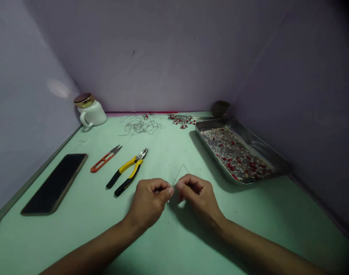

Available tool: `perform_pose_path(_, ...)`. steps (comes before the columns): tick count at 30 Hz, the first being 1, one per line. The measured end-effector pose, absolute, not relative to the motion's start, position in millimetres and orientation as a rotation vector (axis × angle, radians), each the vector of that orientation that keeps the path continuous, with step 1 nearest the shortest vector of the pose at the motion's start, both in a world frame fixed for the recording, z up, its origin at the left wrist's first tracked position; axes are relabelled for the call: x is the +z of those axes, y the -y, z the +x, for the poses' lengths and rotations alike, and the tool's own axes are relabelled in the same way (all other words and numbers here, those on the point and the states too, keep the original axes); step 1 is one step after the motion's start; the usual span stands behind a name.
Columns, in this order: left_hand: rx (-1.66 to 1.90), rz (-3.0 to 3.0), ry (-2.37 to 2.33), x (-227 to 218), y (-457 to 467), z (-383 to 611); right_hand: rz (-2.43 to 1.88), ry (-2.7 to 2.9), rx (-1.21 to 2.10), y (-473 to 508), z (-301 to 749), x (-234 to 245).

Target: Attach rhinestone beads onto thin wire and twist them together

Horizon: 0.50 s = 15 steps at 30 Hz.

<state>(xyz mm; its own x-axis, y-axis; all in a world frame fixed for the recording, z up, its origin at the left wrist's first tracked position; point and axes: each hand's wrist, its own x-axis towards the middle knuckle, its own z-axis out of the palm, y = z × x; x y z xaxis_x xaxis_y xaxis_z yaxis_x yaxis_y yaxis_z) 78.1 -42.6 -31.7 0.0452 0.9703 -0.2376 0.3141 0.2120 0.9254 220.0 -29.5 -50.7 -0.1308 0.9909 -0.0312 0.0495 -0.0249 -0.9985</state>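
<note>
A thin wire [179,173] rises between my hands and bends to a sharp peak just beyond my fingertips. My left hand [149,200] pinches it between thumb and forefinger. Close beside it, my right hand [202,198] is also closed in a pinch at the wire, its thumb and forefinger near the left fingertips. Something small and dark shows under the left fingertips, too tiny to name. Left of my hands lie combination pliers [128,170] with yellow and black handles, jaws pointing away, and orange thread snips [105,158].
A metal tray [220,168] of red, white and pale beads stands at the right. Tangled wire [141,125] and red beaded pieces [181,120] lie at the back, near a dark cup [220,109]. A phone [54,184] and a lidded white mug [92,114] are at the left.
</note>
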Motion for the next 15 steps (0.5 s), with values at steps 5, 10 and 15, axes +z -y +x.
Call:
perform_pose_path(5,0.794,1.369,-1.414,-37.1,41.5,78.7,-1.071,1.684,0.702,21.7,226.7,-50.9)
perform_pose_path(10,0.777,1.548,-1.461,-36.4,43.8,82.0,-1.001,1.858,0.643,21.9,225.5,-53.6)
perform_pose_path(15,0.786,1.565,-1.442,-33.3,45.1,84.7,-1.087,1.714,0.906,27.2,220.0,-56.8)
